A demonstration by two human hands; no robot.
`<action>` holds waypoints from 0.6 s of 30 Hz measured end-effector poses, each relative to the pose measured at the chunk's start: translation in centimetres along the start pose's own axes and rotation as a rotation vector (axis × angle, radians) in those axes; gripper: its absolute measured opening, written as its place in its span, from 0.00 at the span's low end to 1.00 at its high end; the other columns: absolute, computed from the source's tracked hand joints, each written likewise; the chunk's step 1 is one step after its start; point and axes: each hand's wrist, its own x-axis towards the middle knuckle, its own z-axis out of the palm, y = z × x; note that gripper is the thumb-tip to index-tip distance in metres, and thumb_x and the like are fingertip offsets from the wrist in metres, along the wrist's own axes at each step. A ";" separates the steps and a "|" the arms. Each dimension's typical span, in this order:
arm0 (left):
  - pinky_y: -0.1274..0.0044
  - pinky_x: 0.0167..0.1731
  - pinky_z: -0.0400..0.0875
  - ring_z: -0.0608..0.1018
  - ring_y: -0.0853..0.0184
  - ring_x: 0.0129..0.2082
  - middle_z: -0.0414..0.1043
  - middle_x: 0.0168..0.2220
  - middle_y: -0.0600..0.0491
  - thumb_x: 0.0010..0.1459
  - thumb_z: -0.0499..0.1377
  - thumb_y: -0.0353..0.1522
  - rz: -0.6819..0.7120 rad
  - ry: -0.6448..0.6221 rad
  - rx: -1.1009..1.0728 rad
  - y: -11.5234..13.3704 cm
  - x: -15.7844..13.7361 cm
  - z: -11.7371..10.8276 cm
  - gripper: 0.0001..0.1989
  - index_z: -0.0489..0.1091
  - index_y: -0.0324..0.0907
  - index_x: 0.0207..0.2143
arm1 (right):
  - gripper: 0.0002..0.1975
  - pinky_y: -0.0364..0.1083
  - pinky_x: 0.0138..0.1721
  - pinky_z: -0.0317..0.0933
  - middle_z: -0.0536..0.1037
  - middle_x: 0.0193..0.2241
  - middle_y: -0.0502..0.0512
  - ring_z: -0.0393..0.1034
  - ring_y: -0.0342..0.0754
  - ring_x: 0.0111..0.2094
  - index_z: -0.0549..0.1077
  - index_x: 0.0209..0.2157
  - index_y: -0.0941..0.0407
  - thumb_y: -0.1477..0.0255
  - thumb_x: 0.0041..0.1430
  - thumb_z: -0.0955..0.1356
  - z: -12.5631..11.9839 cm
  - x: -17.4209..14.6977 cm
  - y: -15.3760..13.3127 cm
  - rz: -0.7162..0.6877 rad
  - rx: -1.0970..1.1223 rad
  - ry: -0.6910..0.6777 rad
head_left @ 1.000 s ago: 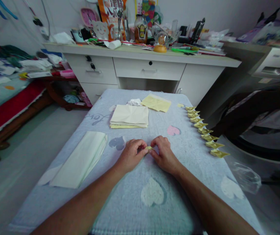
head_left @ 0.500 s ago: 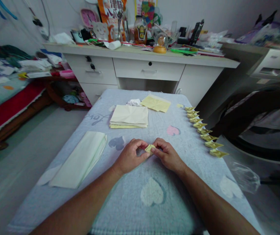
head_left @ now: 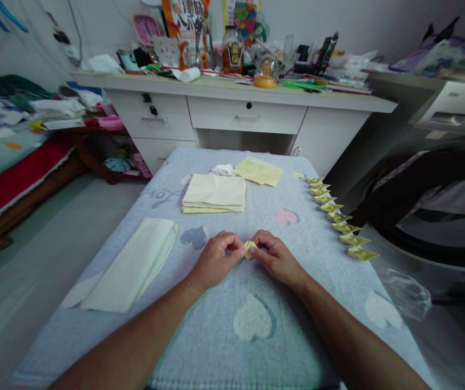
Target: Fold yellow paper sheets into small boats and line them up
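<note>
A small piece of folded yellow paper (head_left: 249, 249) is pinched between my two hands, just above the middle of the cloth-covered table (head_left: 212, 346). My left hand (head_left: 218, 257) grips its left side between thumb and fingers. On the right side, my right hand (head_left: 277, 255) holds it with the thumb on the near face. The fingertips partly hide the paper's shape. Along the table's right edge runs a row of several folded yellow paper boats (head_left: 336, 218). Beyond my hands lies a stack of creased cream paper (head_left: 215, 192).
Yellow sheets (head_left: 260, 171) and a crumpled white tissue (head_left: 222, 170) lie at the far side. A folded pale cloth or paper bundle (head_left: 133, 265) rests at the left. Behind stands a cluttered white desk (head_left: 249, 116). A front-loading washing machine (head_left: 439, 179) and a clear plastic bag (head_left: 407, 295) are to the right.
The folded paper has shifted slightly in my fingers, and its near face now shows a more pointed shape. My left thumb has risen a little toward its edge.
</note>
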 end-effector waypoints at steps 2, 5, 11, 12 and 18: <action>0.76 0.35 0.63 0.72 0.67 0.31 0.70 0.26 0.55 0.57 0.58 0.36 -0.016 -0.006 -0.014 0.1 0.0 0.0 0.10 0.68 0.40 0.25 | 0.18 0.46 0.39 0.56 0.70 0.27 0.51 0.63 0.46 0.33 0.71 0.27 0.56 0.56 0.61 0.65 0.0 0.0 -0.2 -0.009 -0.009 -0.001; 0.77 0.34 0.63 0.72 0.67 0.31 0.70 0.26 0.55 0.56 0.58 0.36 -0.031 -0.019 -0.037 0.3 0.0 -0.1 0.10 0.68 0.40 0.24 | 0.18 0.46 0.39 0.56 0.70 0.27 0.51 0.63 0.46 0.34 0.71 0.27 0.56 0.56 0.61 0.65 0.0 0.0 -0.4 -0.008 -0.018 -0.003; 0.78 0.32 0.62 0.71 0.68 0.30 0.69 0.25 0.55 0.55 0.58 0.35 -0.057 -0.039 -0.076 0.4 0.1 -0.1 0.10 0.69 0.40 0.23 | 0.19 0.46 0.40 0.56 0.70 0.26 0.51 0.63 0.46 0.33 0.71 0.26 0.56 0.57 0.63 0.64 0.1 0.1 -0.5 -0.046 -0.046 -0.012; 0.78 0.32 0.62 0.71 0.68 0.30 0.69 0.25 0.55 0.55 0.58 0.35 -0.062 -0.040 -0.081 0.4 0.1 -0.1 0.10 0.69 0.40 0.23 | 0.19 0.46 0.40 0.56 0.70 0.26 0.51 0.64 0.46 0.33 0.71 0.26 0.56 0.57 0.63 0.64 0.1 0.1 -0.5 -0.053 -0.048 -0.011; 0.78 0.33 0.63 0.70 0.69 0.30 0.67 0.27 0.56 0.54 0.58 0.34 -0.048 -0.093 -0.159 0.4 0.1 -0.2 0.07 0.68 0.39 0.27 | 0.19 0.46 0.40 0.56 0.70 0.27 0.51 0.64 0.45 0.33 0.71 0.26 0.56 0.57 0.63 0.63 -0.1 0.0 -0.4 -0.039 -0.012 -0.005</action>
